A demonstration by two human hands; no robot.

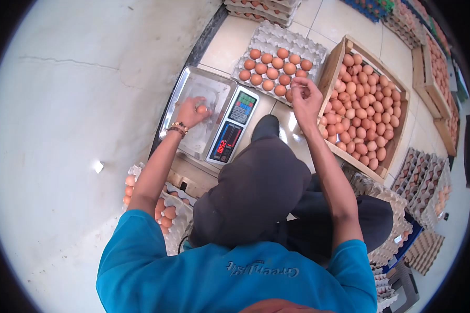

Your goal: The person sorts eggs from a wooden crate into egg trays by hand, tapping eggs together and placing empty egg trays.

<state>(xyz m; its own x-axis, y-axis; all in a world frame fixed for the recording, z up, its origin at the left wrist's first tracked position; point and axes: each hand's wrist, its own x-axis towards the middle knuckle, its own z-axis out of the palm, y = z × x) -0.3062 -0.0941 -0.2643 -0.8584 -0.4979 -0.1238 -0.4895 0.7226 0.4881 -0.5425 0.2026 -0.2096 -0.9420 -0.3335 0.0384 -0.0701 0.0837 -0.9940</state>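
Note:
My left hand (191, 112) is over the metal pan (193, 138) of a digital scale (234, 127), its fingers closed around a brown egg (202, 109). The scale's red digits are lit beside its keypad. My right hand (307, 100) hovers by the near right corner of a grey cardboard egg tray (277, 39). Its fingers are loosely curled, with a gap inside them and nothing visible in the grip. Close to those fingertips, a brown egg (280, 90) sits in the tray. Several rows of eggs fill the tray's nearer part; its far cups hold none.
A wooden crate (335, 65) heaped with brown eggs stands on my right. More crates (432, 83) and stacked egg trays (423, 180) lie beyond it. Another tray with eggs (167, 212) is under my left arm. Further trays (263, 9) are stacked at the top.

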